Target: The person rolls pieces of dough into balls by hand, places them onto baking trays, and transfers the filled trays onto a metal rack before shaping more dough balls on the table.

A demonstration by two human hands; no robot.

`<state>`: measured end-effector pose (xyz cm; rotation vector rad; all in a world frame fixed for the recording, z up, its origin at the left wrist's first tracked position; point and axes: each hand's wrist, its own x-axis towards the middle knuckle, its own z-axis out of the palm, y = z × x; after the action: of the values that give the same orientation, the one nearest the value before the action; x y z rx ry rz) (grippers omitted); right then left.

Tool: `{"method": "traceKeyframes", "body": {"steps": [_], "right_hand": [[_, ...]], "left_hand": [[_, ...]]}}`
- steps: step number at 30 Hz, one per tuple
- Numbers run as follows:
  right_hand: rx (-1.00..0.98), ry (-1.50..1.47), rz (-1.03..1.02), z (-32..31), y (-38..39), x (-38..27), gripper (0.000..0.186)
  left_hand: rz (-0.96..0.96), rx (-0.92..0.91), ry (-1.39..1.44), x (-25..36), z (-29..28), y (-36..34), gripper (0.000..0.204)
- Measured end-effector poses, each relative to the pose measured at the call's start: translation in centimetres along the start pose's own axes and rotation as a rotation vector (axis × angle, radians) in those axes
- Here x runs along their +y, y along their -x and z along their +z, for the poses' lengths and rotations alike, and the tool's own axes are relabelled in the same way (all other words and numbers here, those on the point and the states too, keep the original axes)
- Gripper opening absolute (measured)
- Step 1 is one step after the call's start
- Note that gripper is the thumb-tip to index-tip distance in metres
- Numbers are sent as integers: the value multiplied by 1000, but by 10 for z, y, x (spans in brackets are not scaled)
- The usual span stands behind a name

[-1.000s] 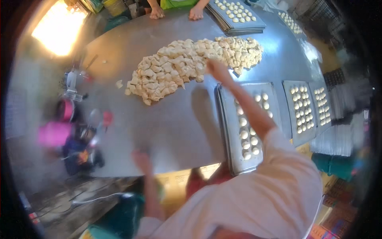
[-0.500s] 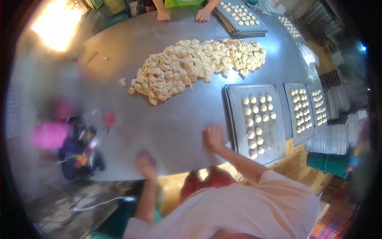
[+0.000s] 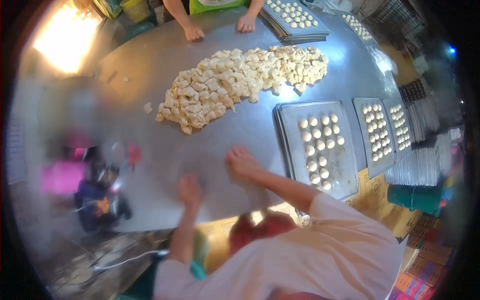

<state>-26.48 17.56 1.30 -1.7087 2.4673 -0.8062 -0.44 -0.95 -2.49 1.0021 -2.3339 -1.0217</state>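
My right hand (image 3: 241,162) lies palm down on the steel table (image 3: 150,65), just left of a metal tray (image 3: 290,130) that carries rows of round dough balls (image 3: 320,145). My left hand (image 3: 189,190) also rests palm down on the table, near its front edge and a little left of the right hand. Whatever sits under either palm is hidden. A long heap of cut dough pieces (image 3: 235,82) stretches across the table's middle, beyond both hands. One loose dough piece (image 3: 147,107) lies to the left of the heap.
Two more trays of dough balls (image 3: 375,130) (image 3: 400,125) lie to the right, beside a stack of empty trays (image 3: 420,165). Another person's hands (image 3: 194,32) (image 3: 246,22) rest at the far edge next to a filled tray stack (image 3: 295,27). Blurred pink and dark items (image 3: 60,177) sit at left.
My right hand has drawn back from the dough heap to the table's near side, beside my left hand. The left hand has stayed near the front edge.
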Motion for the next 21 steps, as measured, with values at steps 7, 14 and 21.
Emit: {"method": "traceKeyframes", "body": {"steps": [7,14,21], "right_hand": [[-84,9,186,-60,26,35,22],[-204,-18,-127,-14,-29,-36,24],[-117,102,128,-41,60,14,16]], "left_hand": [[-1,168,-492,9,-63,19,21],[364,3,-555,64,0,-26,19],[149,160,-369,13,-44,65,22]]}}
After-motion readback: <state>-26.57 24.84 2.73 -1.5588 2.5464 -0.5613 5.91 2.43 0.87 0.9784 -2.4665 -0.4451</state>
